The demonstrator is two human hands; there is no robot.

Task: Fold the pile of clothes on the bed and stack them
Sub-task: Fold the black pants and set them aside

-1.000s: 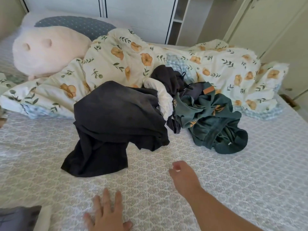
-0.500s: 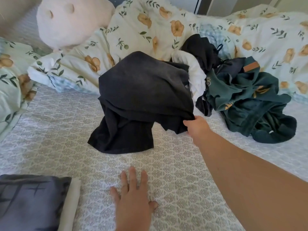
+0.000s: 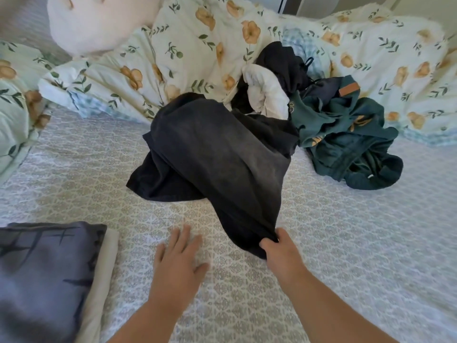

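A dark charcoal garment [image 3: 212, 154] stretches from the pile toward me across the patterned bed sheet [image 3: 346, 243]. My right hand [image 3: 279, 253] pinches its near corner. My left hand [image 3: 178, 266] rests flat on the sheet with fingers spread, just left of that corner. Behind lie a rolled white garment [image 3: 267, 92], a black garment [image 3: 284, 63] and a crumpled dark green garment [image 3: 346, 134]. A folded grey garment [image 3: 44, 273] sits on a folded white one [image 3: 101, 288] at the near left.
A floral duvet [image 3: 197, 45] is bunched across the back of the bed, with a pink plush pillow [image 3: 99, 21] at the far left. Another floral pillow [image 3: 12, 102] lies at the left edge.
My right hand took hold of the dark garment's edge and pulled it toward me, stretching it off the pile. My left hand stayed flat on the sheet.
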